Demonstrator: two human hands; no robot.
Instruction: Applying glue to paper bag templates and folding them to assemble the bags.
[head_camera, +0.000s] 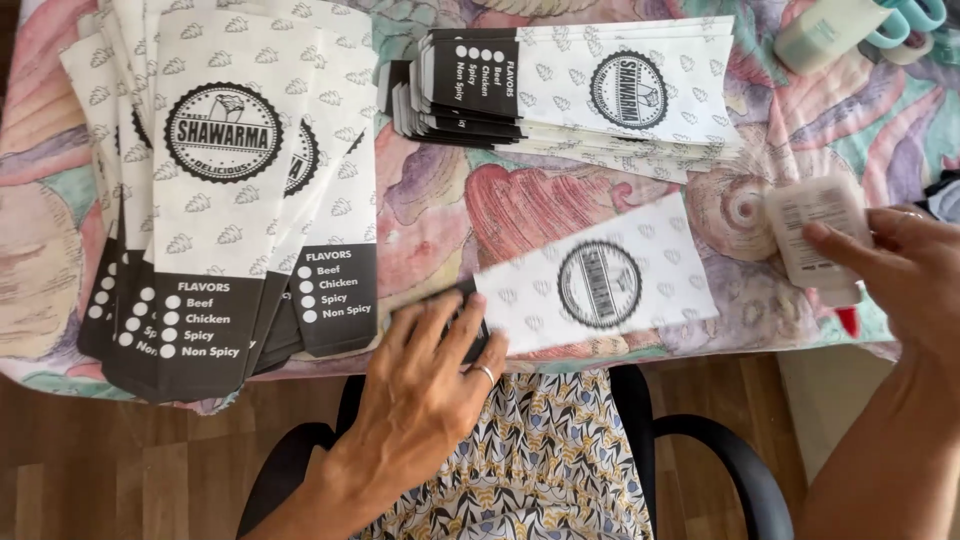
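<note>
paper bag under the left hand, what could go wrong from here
The paper bag lies at the table's front edge, pinned only at its dark end by the left hand; if pressure eases, it might slide off. The right hand holds a small white bottle over the tablecloth; a drip may mark it.

Bare cloth (440, 215) between bag stacks (580, 90) (narrow)

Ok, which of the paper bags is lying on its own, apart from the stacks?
The single paper bag at the table's near edge, its dark end pinned under the left hand. The other bags sit in two stacks, far left and top centre.
</note>
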